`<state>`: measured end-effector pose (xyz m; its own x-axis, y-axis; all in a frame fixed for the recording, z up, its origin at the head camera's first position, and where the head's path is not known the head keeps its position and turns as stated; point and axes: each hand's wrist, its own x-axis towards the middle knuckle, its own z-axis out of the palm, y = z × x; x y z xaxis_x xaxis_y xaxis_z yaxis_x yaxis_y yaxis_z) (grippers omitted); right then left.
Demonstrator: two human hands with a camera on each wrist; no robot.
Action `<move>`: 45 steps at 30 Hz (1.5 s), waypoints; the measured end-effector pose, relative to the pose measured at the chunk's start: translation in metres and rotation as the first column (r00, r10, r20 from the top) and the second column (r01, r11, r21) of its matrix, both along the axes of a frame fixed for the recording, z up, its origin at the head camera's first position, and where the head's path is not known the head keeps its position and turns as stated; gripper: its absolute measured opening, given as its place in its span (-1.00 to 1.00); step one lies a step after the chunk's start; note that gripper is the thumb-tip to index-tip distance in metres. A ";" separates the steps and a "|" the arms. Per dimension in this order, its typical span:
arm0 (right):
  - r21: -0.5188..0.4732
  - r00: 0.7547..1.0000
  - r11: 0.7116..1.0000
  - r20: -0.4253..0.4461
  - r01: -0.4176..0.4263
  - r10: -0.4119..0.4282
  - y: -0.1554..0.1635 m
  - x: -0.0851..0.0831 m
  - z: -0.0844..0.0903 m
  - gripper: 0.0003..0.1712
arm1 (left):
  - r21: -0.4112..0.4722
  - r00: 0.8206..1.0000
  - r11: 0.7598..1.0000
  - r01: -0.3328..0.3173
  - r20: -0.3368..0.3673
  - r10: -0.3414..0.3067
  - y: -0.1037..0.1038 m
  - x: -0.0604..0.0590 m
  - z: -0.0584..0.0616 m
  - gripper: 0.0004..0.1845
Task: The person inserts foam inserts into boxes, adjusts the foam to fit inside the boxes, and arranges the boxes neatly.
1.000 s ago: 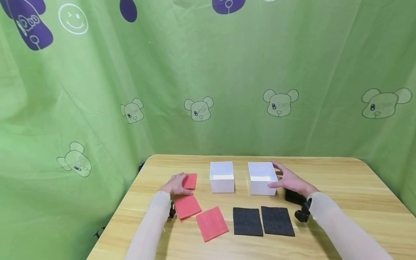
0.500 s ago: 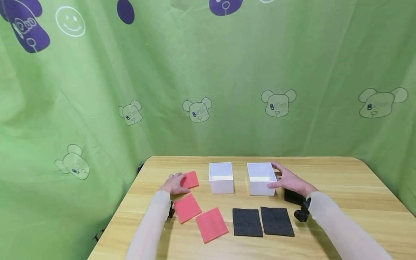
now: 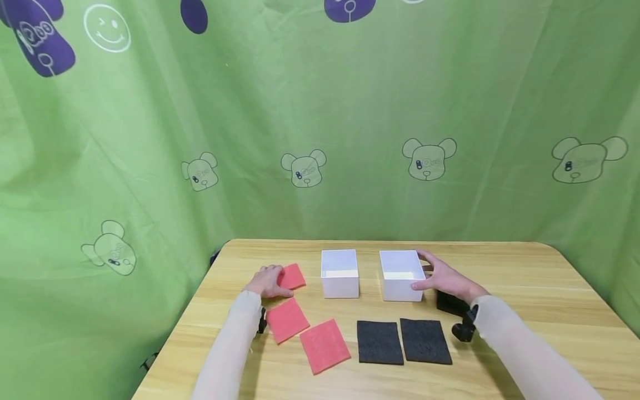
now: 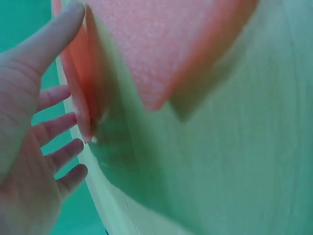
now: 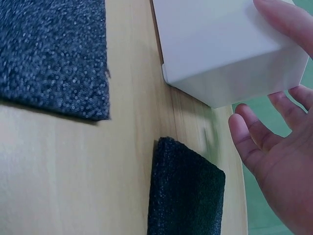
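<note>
The small red foam pad [image 3: 292, 276] lies at the far left of the wooden table [image 3: 525, 289], just beside the left white box [image 3: 340, 273]. The left hand [image 3: 267, 282] is on its near edge, and the wrist view shows the thumb [image 4: 46, 41] against the pad's lifted side with the other fingers spread and fairly straight, so it touches the pad more than it clamps it. To lift it well, the person should probably slide the fingers under the raised edge and pinch there, because such thin foam may bend or slip.

The right hand [image 3: 445, 280] holds the right white box [image 3: 401, 275] from its right side, thumb at the front corner and fingers curved round the back, which should keep the box from sliding.

Nearer the person lie two more red pads [image 3: 286, 320] and two black pads [image 3: 380, 342]; a third black pad [image 5: 183, 196] is partly hidden under the right wrist.
</note>
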<state>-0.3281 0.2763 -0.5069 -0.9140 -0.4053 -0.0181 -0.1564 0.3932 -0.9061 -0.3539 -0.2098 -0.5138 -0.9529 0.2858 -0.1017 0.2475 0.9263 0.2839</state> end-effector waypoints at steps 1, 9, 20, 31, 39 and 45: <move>-0.004 1.000 1.000 0.000 0.000 0.000 0.000 0.000 0.000 0.24 | 0.005 1.000 1.000 -0.002 0.003 0.002 0.000 0.000 -0.001 -0.18; -0.019 1.000 1.000 0.001 -0.014 0.014 -0.005 -0.001 -0.003 0.23 | 0.110 0.997 0.993 -0.032 0.073 0.024 -0.002 0.002 -0.005 0.07; -0.041 1.000 0.999 0.008 -0.023 0.023 -0.009 -0.002 -0.003 0.22 | 0.103 0.998 0.994 -0.027 0.060 0.021 -0.004 0.004 0.000 0.08; -0.069 0.999 0.997 0.028 -0.042 0.044 0.000 0.001 -0.002 0.20 | 0.252 0.995 0.964 -0.085 0.071 0.069 -0.004 0.012 0.001 0.08; -0.125 0.995 0.989 0.050 -0.077 0.084 0.009 -0.002 -0.005 0.16 | 0.396 0.996 0.914 -0.089 0.037 0.081 0.000 0.017 0.020 0.03; -0.085 0.994 0.991 0.028 -0.099 0.102 0.009 -0.004 -0.002 0.14 | 0.433 0.996 0.899 -0.063 -0.026 0.082 0.014 0.021 0.042 0.10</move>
